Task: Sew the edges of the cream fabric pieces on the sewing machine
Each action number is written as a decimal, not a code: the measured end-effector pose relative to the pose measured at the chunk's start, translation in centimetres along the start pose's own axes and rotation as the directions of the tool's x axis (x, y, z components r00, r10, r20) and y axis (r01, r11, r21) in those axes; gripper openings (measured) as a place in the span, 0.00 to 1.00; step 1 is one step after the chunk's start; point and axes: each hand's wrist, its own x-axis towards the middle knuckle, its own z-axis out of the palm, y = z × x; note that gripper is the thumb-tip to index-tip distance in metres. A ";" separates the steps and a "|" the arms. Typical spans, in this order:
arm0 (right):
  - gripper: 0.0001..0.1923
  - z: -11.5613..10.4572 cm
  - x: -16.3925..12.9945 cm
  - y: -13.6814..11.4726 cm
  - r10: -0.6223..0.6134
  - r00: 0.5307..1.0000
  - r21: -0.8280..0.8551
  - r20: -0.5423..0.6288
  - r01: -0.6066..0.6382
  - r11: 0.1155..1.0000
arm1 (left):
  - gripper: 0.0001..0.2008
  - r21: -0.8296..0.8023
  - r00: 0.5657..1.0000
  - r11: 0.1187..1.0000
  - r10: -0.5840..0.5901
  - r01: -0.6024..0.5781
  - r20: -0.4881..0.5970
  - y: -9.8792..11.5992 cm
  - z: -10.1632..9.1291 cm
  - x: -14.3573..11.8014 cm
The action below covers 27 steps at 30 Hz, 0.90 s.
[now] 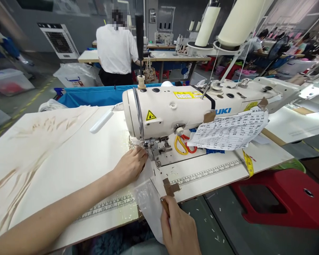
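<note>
My left hand (133, 163) is closed beside the needle area of a white sewing machine (159, 109), its fingers curled down at the white fabric; what they pinch is hidden. In my right hand (179, 225) is an awl (164, 204) with a wooden handle and a thin metal shaft pointing up and left toward the machine. A strip of thin, whitish, see-through material (149, 202) runs from the presser foot over the table's front edge, below the awl's tip. Scissors with yellow and red handles (184, 144) lie behind the needle area, under the machine arm.
Cream fabric (39, 141) spreads over the table's left side. A handwritten sheet (228, 131) hangs from the machine arm. A yellow tape measure (247, 163) drapes over the right edge, near a red stool (287, 198). Ahead, a person in a white shirt (117, 49) stands with their back turned.
</note>
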 end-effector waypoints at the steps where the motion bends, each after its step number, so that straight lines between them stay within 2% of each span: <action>1: 0.14 -0.2 -0.2 0.2 -0.018 1.000 -0.008 0.009 0.018 1.000 | 0.16 0.002 0.999 0.999 -0.036 0.036 -0.007 0.5 0.3 -0.1; 4: 0.16 -0.5 -0.1 0.5 -0.065 0.998 -0.049 -0.014 0.064 0.997 | 0.18 -0.010 0.994 0.995 -0.097 0.097 -0.052 1.3 1.1 -0.7; 7: 0.17 -0.7 0.5 0.5 -0.104 0.993 -0.079 -0.050 0.100 0.992 | 0.21 -0.047 0.994 0.997 -0.071 0.067 -0.086 1.2 1.4 -1.4; 11: 0.18 -0.5 1.3 0.3 -0.130 0.987 -0.096 -0.091 0.122 0.988 | 0.22 -0.075 0.997 0.997 -0.037 0.032 -0.065 0.6 1.2 -1.8; 20: 0.17 -0.8 2.6 0.3 -0.141 0.989 -0.156 -0.036 0.134 0.979 | 0.24 -0.015 0.996 0.999 -0.035 0.033 -0.078 1.0 1.1 -1.6; 27: 0.16 -0.5 3.5 0.7 -0.128 0.991 -0.150 0.042 0.133 0.980 | 0.23 -0.041 0.994 0.996 -0.082 0.079 -0.068 1.2 1.0 -1.7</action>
